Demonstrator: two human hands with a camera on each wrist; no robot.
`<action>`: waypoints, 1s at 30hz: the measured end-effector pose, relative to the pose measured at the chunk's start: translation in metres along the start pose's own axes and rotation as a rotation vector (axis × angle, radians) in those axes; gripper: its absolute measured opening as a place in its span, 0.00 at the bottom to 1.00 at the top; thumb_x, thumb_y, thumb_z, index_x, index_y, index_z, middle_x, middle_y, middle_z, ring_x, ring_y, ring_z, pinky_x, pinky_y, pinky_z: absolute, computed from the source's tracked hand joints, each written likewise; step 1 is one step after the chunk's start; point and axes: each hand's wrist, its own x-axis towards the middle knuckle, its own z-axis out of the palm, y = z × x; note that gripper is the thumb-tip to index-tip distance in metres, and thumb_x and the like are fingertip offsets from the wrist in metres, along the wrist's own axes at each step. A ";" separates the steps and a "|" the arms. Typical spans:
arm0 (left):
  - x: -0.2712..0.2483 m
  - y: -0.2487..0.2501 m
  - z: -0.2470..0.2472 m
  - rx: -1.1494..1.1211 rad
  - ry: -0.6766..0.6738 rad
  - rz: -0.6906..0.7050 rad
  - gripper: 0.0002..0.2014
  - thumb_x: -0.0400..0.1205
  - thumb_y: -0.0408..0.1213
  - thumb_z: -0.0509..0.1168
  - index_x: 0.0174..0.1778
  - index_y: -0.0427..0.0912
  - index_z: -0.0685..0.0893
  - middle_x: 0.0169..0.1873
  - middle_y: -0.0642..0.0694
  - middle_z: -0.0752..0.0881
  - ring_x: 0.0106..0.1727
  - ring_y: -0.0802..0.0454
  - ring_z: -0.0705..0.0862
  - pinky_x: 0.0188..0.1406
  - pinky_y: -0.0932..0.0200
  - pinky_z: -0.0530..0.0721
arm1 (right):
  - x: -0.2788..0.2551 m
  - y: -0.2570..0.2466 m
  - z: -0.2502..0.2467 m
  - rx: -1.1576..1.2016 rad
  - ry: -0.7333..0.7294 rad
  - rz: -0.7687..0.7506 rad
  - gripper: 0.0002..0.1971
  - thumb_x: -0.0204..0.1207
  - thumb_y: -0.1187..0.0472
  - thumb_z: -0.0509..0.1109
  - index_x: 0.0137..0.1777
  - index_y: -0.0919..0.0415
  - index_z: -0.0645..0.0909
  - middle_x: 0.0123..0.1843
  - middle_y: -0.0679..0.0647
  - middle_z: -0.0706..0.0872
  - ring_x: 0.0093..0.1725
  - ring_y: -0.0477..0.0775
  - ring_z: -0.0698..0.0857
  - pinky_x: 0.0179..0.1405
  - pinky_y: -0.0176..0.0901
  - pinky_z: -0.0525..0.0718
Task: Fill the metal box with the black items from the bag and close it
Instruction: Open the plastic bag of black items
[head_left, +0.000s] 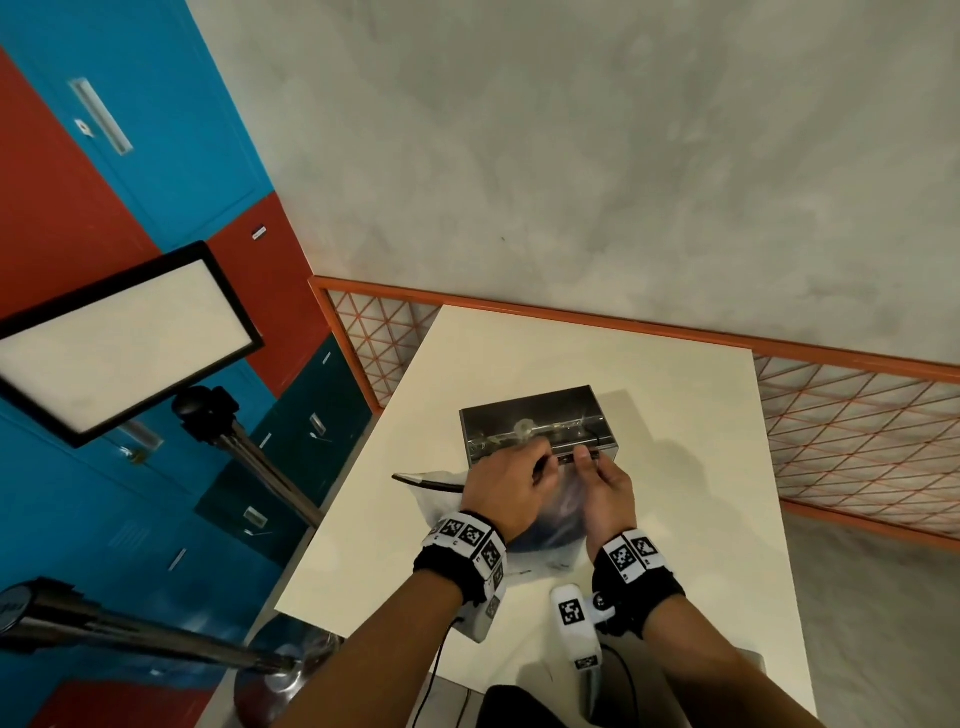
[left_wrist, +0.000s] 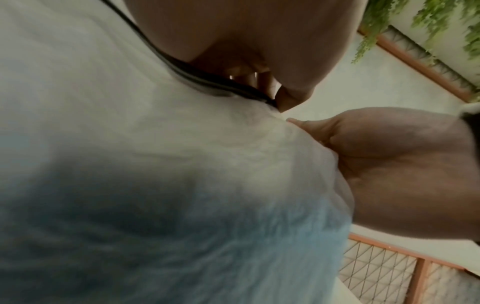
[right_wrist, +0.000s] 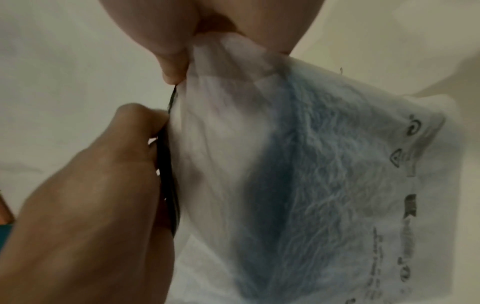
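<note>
A shiny metal box (head_left: 535, 423) stands on the white table (head_left: 675, 415), just beyond my hands; whether its lid is up I cannot tell. In front of it lies a translucent white bag (head_left: 441, 501) with a black zip strip (left_wrist: 207, 82) along its top edge. A dark bluish mass (right_wrist: 298, 185) shows through the bag (right_wrist: 221, 144). My left hand (head_left: 524, 467) and right hand (head_left: 597, 470) both pinch that top edge, close together. From the right wrist, the right thumb (right_wrist: 174, 59) and left hand (right_wrist: 91, 205) grip the strip (right_wrist: 168, 174).
A white handheld device (head_left: 574, 618) with a marker lies near the table's front edge. An orange mesh fence (head_left: 857, 436) runs behind and right of the table. A light panel (head_left: 119, 343) on a stand and blue and red lockers (head_left: 156, 156) are on the left.
</note>
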 end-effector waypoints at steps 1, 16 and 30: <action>-0.001 -0.001 -0.002 0.024 0.003 -0.004 0.08 0.87 0.50 0.58 0.44 0.53 0.73 0.37 0.50 0.86 0.36 0.47 0.82 0.34 0.56 0.71 | 0.002 0.001 -0.001 -0.018 0.017 -0.004 0.17 0.80 0.53 0.70 0.48 0.71 0.84 0.39 0.61 0.87 0.40 0.58 0.84 0.48 0.55 0.83; -0.005 -0.039 -0.032 0.238 -0.009 0.043 0.10 0.88 0.52 0.55 0.56 0.53 0.77 0.43 0.51 0.89 0.38 0.46 0.86 0.34 0.57 0.73 | 0.019 -0.011 -0.012 -0.375 0.073 -0.127 0.09 0.80 0.55 0.70 0.44 0.59 0.87 0.41 0.57 0.90 0.42 0.59 0.86 0.44 0.46 0.82; -0.005 -0.043 -0.036 0.241 -0.031 0.098 0.11 0.89 0.54 0.52 0.58 0.55 0.76 0.45 0.52 0.88 0.41 0.47 0.85 0.34 0.55 0.77 | 0.015 -0.051 0.026 -1.371 -0.532 -0.821 0.10 0.84 0.54 0.58 0.49 0.55 0.81 0.48 0.49 0.86 0.50 0.55 0.84 0.50 0.49 0.71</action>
